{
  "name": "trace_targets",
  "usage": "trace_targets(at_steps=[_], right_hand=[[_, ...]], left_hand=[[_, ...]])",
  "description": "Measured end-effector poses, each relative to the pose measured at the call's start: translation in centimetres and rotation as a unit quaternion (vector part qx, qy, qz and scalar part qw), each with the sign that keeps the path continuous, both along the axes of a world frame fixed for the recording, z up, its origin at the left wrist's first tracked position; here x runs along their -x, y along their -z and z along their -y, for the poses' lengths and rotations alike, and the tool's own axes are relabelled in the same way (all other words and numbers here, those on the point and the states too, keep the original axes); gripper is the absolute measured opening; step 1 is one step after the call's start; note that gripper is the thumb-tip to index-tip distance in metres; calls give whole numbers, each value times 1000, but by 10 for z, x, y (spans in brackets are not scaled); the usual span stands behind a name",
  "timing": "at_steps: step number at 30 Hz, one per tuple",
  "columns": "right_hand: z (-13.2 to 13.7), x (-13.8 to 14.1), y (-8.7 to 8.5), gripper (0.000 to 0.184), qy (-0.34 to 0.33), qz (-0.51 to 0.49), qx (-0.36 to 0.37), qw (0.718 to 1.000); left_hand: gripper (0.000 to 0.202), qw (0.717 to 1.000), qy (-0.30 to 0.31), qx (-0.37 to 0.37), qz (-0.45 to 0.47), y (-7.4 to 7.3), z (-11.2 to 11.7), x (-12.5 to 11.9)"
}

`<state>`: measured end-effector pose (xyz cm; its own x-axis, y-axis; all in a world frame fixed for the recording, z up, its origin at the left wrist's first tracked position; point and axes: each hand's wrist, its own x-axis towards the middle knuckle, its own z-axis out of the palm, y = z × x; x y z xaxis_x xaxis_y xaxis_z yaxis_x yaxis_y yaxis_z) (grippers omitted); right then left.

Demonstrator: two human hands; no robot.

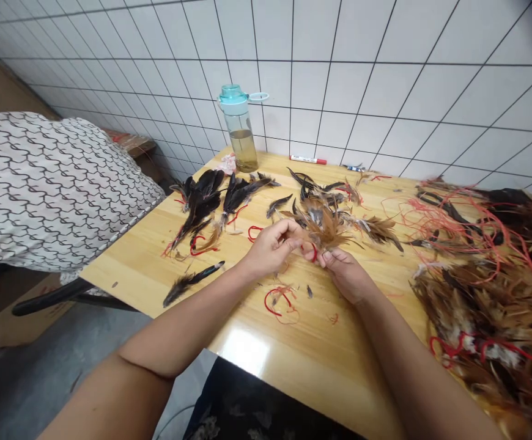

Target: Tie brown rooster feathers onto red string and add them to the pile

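Near the middle of the table, my right hand (347,274) pinches the lower end of a bunch of brown feathers (325,231), whose tips point away from me. My left hand (275,245) is closed just left of it, thumb against fingers, on a red cord (312,252) that curls at the base of the bunch. Part of the cord is hidden by the fingers. Below my hands lies a loose loop of red cord (273,302) with feather scraps. Dark feathers (305,183) lie right behind the bunch.
Bundles of black feathers (204,195) and a single dark feather (192,282) lie on the left of the table (133,269). A water bottle (243,137) and a red marker (308,160) stand and lie by the tiled wall. Brown feathers (490,305) and tangled red string (458,220) pile up rightward.
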<state>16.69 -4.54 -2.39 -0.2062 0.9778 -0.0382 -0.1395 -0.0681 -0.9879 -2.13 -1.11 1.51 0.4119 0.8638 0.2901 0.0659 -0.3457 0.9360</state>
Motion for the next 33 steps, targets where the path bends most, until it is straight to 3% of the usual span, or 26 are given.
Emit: trace_targets(at_steps=[4,7,9,11,13,15,17,19,21,24,31,33], right_hand=[[-3,3,1,44,61,-13,24,998],[-7,3,6,41,121,-6,47,992],[-7,4,8,36,156,62,41,985],[-5,5,7,27,176,198,-10,964],[0,6,3,16,167,375,-84,908],[6,9,-4,22,136,535,-115,826],[11,12,-10,26,103,635,-123,756],[14,14,-14,23,75,681,-137,715],[15,15,-15,20,61,697,-148,699],[15,16,-16,21,47,707,-155,688],[18,20,-24,40,-69,732,-227,638],[19,21,-24,38,-78,724,-238,643]], left_hand=[[14,997,-42,-19,-61,-1,-2,2],[11,988,-53,-76,-125,0,-1,3],[10,974,-47,-151,-161,0,0,2],[12,951,-30,-243,-188,0,3,0],[15,920,-8,-328,-214,1,7,-3],[18,883,6,-395,-254,1,11,-6],[20,842,9,-449,-300,2,15,-9],[21,804,13,-494,-331,3,18,-13],[20,783,27,-522,-338,4,18,-17],[19,794,42,-515,-321,3,12,-19],[22,879,61,-404,-245,3,-17,-5],[21,895,69,-377,-229,6,-22,0]])
